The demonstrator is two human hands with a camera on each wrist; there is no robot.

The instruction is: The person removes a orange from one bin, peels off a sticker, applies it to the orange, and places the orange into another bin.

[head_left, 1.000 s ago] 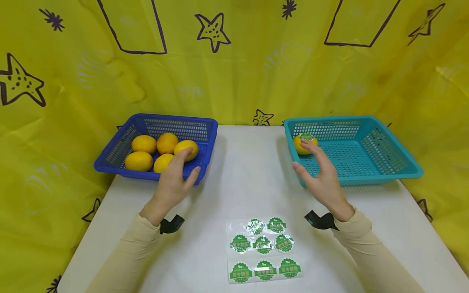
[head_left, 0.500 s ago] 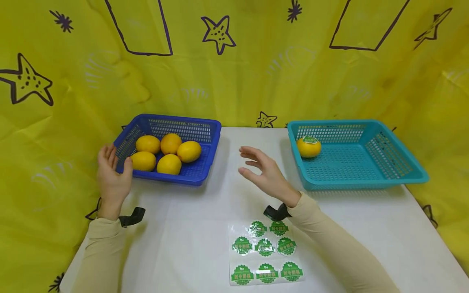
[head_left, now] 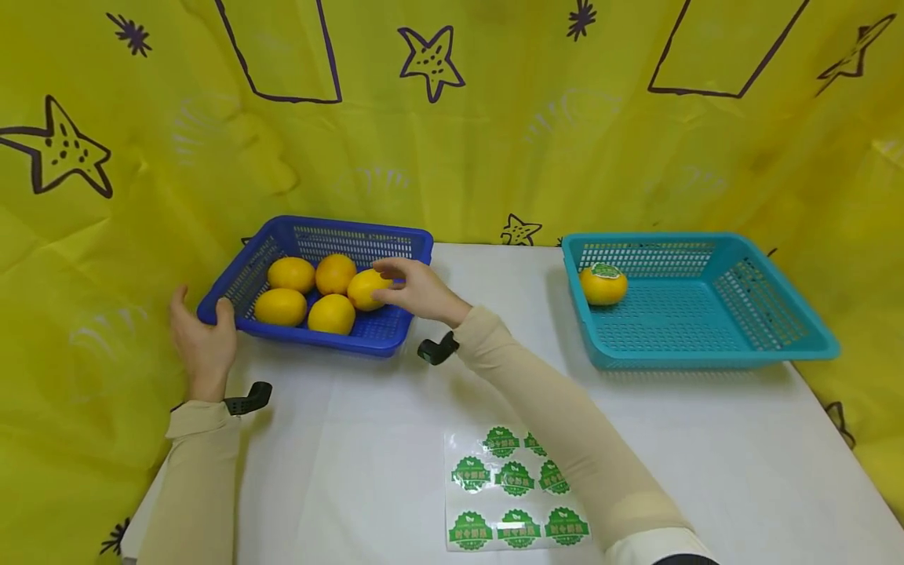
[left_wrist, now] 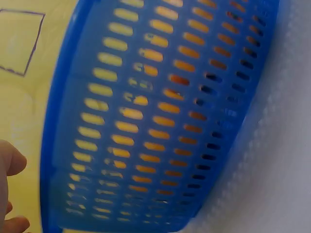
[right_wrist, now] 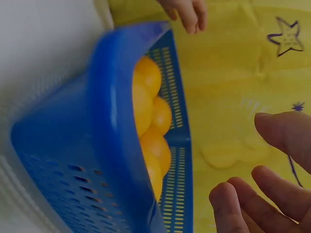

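Note:
In the head view my left hand (head_left: 203,341) is beside the left front corner of the blue plastic basket (head_left: 311,337), fingers loosely spread. The left wrist view has its fingertips off the rim, with the basket's slotted wall (left_wrist: 146,121) alongside. My right hand (head_left: 420,292) is over the basket's right side, close to the rightmost orange (head_left: 365,290). Its fingers (right_wrist: 226,206) and thumb stand apart in the right wrist view, with nothing between them. Several yellow-orange oranges (head_left: 281,307) lie inside the basket.
A teal basket (head_left: 713,361) stands at the right, holding one orange (head_left: 603,286) with a green sticker (head_left: 606,271). Toward the front lies a sheet of round green stickers (head_left: 515,502), partly covered by the right sleeve (head_left: 565,416). A yellow patterned curtain (head_left: 452,157) hangs behind the white table (head_left: 339,455).
My right hand has come away from the teal basket and moved left to the blue one. The left hand has shifted left from the blue basket's front right to its left corner.

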